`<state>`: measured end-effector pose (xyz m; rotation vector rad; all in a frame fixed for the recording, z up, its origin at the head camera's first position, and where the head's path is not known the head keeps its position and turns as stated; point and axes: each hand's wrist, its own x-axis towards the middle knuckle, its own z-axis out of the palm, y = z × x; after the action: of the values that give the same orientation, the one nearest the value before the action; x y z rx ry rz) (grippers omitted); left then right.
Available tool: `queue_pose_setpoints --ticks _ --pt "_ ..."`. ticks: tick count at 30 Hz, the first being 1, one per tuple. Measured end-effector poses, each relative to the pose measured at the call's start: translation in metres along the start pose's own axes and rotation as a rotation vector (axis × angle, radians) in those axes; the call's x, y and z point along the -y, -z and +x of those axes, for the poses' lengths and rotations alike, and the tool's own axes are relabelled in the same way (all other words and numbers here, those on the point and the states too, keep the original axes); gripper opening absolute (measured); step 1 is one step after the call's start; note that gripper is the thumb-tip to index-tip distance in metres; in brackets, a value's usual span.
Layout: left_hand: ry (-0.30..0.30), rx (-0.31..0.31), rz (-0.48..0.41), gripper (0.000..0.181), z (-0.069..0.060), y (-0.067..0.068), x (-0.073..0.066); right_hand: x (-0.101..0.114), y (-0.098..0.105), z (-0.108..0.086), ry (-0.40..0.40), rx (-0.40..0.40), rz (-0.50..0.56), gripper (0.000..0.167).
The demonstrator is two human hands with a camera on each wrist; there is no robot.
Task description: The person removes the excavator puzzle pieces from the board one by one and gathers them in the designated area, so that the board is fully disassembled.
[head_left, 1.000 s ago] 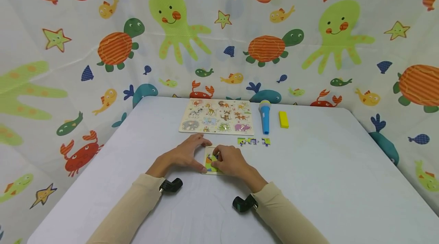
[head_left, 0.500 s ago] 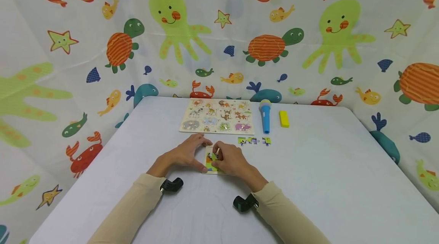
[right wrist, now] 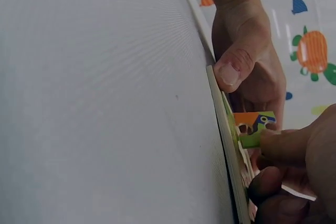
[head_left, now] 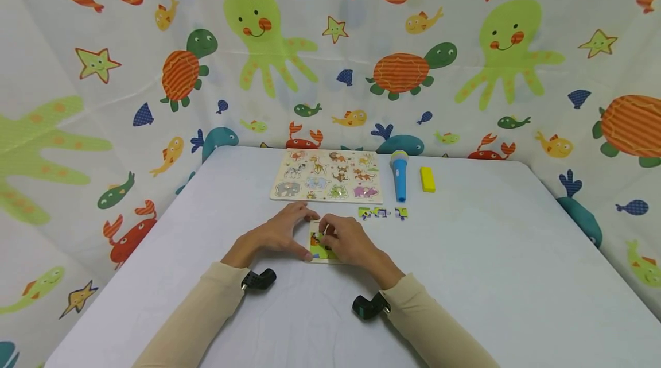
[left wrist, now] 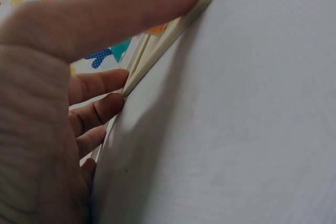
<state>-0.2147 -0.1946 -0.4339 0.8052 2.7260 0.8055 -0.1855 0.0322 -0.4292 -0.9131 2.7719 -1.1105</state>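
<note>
A small wooden puzzle tray (head_left: 325, 261) with green pieces in it lies on the white table between the hands. The left hand (head_left: 281, 232) spans its left side, thumb on the near corner and fingertips by the far edge; in the left wrist view the thumb rests on the tray's pale rim (left wrist: 176, 31). Thumb and fingers of the right hand (head_left: 353, 243) pinch a puzzle piece (right wrist: 255, 138) coloured orange, green and blue. In the right wrist view this piece stands tilted up from the tray's surface. The right fingers hide part of the tray.
Behind the hands lies a larger wooden animal board (head_left: 326, 177). To its right are a blue toy microphone (head_left: 400, 178) and a yellow block (head_left: 427, 179). Several loose puzzle pieces (head_left: 401, 213) lie before them. A patterned curtain (head_left: 320, 52) hangs behind the table.
The right fingers have shifted slightly left over the tray, and the pinched piece has moved or turned a little. The left hand has stayed in place.
</note>
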Motion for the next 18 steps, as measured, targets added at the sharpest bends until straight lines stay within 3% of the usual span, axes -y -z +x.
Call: queue_pose_setpoints --ticks 6,18 --pt "0.011 0.0 -0.004 0.092 0.001 -0.001 0.002 0.001 0.003 -0.001 -0.002 -0.003 0.036 0.008" --pt "-0.004 -0.002 0.007 0.09 0.003 -0.003 0.005 0.0 0.019 -0.003 -0.08 -0.033 0.099 0.005"
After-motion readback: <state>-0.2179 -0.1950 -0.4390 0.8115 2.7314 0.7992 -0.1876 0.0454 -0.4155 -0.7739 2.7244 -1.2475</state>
